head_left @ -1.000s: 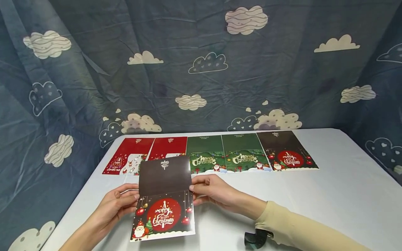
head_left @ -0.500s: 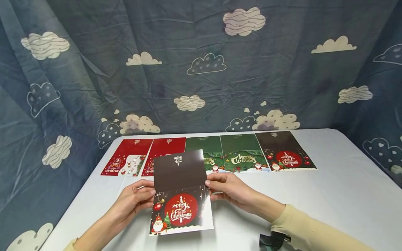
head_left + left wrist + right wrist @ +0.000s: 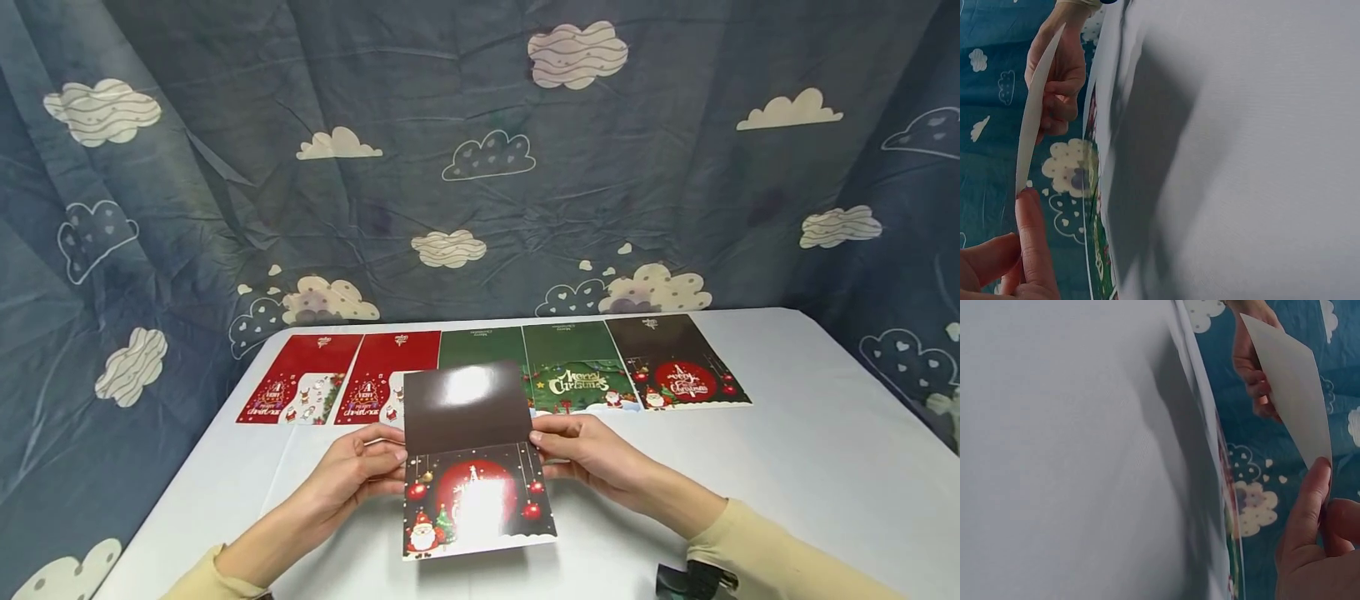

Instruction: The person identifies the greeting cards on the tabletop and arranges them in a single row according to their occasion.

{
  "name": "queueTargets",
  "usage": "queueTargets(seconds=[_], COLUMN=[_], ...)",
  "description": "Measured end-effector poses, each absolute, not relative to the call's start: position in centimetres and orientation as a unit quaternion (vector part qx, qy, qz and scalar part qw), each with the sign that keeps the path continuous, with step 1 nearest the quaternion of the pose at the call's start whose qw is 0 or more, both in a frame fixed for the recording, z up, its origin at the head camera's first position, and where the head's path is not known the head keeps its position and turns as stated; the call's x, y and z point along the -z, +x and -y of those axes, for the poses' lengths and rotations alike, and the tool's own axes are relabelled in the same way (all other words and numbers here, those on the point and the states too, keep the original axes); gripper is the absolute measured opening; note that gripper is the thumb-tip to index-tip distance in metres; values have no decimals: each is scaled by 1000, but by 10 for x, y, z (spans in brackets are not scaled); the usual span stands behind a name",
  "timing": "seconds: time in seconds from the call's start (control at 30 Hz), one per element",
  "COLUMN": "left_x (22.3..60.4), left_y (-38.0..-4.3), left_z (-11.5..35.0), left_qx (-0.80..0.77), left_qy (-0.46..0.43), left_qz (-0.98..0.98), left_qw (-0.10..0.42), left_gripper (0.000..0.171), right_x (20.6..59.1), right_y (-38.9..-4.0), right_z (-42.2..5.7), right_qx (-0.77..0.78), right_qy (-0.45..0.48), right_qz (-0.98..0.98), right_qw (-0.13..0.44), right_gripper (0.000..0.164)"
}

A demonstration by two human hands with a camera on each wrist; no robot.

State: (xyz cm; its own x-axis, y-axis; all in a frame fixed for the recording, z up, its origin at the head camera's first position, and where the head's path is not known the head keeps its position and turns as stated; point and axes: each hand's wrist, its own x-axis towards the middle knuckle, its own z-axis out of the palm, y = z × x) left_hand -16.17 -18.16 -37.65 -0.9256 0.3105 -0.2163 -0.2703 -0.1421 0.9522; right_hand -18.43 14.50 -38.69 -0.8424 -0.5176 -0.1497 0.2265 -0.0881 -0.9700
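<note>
A dark brown Christmas card (image 3: 467, 417), unfolded, is held up above the white table by both hands. Its lower half shows a red circle, Santa and hanging baubles, with glare over the lettering. My left hand (image 3: 348, 475) pinches its left edge near the fold, thumb in front. On the opposite edge my right hand (image 3: 592, 458) pinches it the same way. Both wrist views show the card's plain pale back, the left one showing the card (image 3: 1034, 119) nearly edge-on and the right one the card (image 3: 1294, 387) at an angle.
Along the table's (image 3: 795, 483) far side lie two red cards (image 3: 300, 375), two green cards (image 3: 573, 367) and a brown card (image 3: 678, 367) in a row. The held card partly covers one green card. Cloud-patterned cloth (image 3: 480, 208) hangs behind.
Both hands have carried the brown card to the right, from in front of the red cards to in front of the left green card. The row of cards on the table stays put.
</note>
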Motion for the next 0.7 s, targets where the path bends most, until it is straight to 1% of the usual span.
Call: queueTargets(seconds=[0.1,0.33,0.47,0.7], left_x=[378,381,382,384], left_y=[-164,-170,-173,-184], left_z=[173,155,144,125], left_qx=[-755,-755,-761,-765], left_qy=[24,43,53,55], left_qz=[-624,-618,-609,-602], left_qw=[201,215,219,223], left_gripper=[26,17,15,17], right_x=[386,384,382,376], right_y=[-183,-181,-182,-184], right_z=[-156,-177,-187,-205], right_qx=[726,725,718,701], right_qy=[-110,-95,-94,-97], right_qz=[-631,-643,-657,-684], right_qw=[250,227,208,180], right_gripper=[30,43,44,43])
